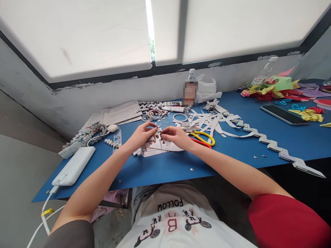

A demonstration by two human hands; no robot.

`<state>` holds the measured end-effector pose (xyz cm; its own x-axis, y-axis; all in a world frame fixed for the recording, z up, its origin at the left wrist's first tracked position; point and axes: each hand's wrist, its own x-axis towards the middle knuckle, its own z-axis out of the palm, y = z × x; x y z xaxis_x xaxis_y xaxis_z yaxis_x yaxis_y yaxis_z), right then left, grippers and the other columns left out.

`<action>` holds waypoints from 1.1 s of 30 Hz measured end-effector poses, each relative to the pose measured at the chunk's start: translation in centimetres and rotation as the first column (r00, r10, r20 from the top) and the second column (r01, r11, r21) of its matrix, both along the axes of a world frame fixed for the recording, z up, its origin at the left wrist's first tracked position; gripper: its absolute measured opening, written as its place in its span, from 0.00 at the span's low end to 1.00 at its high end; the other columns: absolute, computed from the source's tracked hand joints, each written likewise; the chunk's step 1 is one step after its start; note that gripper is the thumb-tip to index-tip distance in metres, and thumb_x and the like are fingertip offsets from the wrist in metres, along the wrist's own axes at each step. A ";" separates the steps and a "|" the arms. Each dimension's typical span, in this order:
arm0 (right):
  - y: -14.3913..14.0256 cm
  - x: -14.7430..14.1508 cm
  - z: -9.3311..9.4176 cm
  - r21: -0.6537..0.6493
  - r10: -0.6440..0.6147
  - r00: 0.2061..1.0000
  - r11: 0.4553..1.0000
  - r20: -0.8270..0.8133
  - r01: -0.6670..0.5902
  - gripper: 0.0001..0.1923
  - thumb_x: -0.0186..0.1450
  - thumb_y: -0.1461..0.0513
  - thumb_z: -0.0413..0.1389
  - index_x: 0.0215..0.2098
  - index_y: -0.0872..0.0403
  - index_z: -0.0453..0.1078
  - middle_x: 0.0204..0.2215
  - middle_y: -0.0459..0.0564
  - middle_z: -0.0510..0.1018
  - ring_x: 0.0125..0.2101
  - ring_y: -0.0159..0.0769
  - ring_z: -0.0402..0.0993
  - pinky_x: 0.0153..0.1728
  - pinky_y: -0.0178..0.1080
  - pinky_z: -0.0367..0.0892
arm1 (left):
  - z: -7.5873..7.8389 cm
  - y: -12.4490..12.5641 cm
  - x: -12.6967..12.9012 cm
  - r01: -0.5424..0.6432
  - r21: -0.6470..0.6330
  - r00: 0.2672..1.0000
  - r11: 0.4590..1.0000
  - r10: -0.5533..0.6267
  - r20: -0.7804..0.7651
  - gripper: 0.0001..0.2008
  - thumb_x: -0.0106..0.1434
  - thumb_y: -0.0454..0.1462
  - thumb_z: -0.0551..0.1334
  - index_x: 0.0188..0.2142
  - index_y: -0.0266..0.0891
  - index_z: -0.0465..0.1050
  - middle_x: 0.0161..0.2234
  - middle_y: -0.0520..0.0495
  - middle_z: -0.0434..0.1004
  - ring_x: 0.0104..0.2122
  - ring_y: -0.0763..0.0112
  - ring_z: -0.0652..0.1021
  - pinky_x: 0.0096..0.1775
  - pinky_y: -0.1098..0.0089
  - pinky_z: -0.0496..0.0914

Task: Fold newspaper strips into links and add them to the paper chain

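Blue table filled mid-frame. Left hand and right hand sat at centre, fingertips pinched on a small folded paper strip above printed paper pieces; yellow-handled scissors just right.

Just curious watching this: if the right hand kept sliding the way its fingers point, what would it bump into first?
The right hand points leftward at the left hand, so it would probably meet those fingertips and the small paper piece pinched between them first; depth is hard to judge.

Matt blue table top; thin white paper strips; glossy yellow plastic scissors handles; smooth white plastic power bank; glossy glass phone; clear plastic bottle.
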<state>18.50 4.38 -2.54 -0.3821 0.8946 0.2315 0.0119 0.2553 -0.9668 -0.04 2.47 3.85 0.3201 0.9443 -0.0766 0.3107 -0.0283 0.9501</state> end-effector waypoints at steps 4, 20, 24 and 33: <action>-0.2 0.0 0.4 -0.011 -0.095 0.995 0.995 0.011 0.095 0.11 0.60 0.56 0.57 0.37 0.55 0.69 0.25 0.44 0.73 0.20 0.27 0.69 0.14 0.29 0.63 | -1.0 0.3 0.4 -0.013 -0.080 0.998 0.997 0.018 0.062 0.19 0.56 0.49 0.66 0.40 0.40 0.67 0.27 0.50 0.75 0.19 0.78 0.70 0.18 0.78 0.64; -0.5 -0.1 0.4 -0.038 -0.105 0.994 0.994 0.012 0.106 0.15 0.57 0.55 0.61 0.38 0.56 0.72 0.23 0.44 0.73 0.19 0.27 0.66 0.11 0.28 0.62 | -2.0 0.6 1.2 -0.069 -0.295 0.943 0.953 0.160 0.293 0.12 0.58 0.38 0.68 0.37 0.37 0.68 0.21 0.54 0.68 0.18 0.82 0.67 0.19 0.80 0.59; -0.4 -0.2 0.3 -0.037 -0.116 0.993 0.993 -0.022 0.115 0.16 0.57 0.54 0.61 0.39 0.56 0.73 0.23 0.44 0.73 0.19 0.27 0.66 0.11 0.29 0.63 | -2.3 0.6 1.4 -0.083 -0.248 0.933 0.965 0.163 0.320 0.13 0.57 0.39 0.68 0.35 0.37 0.66 0.22 0.53 0.70 0.19 0.81 0.69 0.20 0.80 0.61; -1.2 -0.3 0.3 0.144 -0.200 0.977 0.967 -0.067 0.208 0.14 0.61 0.52 0.58 0.35 0.54 0.71 0.20 0.44 0.71 0.18 0.28 0.64 0.17 0.33 0.61 | -2.7 -0.9 1.8 -0.167 0.415 0.986 0.894 0.140 0.094 0.10 0.60 0.44 0.63 0.34 0.40 0.69 0.37 0.48 0.76 0.39 0.69 0.77 0.36 0.71 0.73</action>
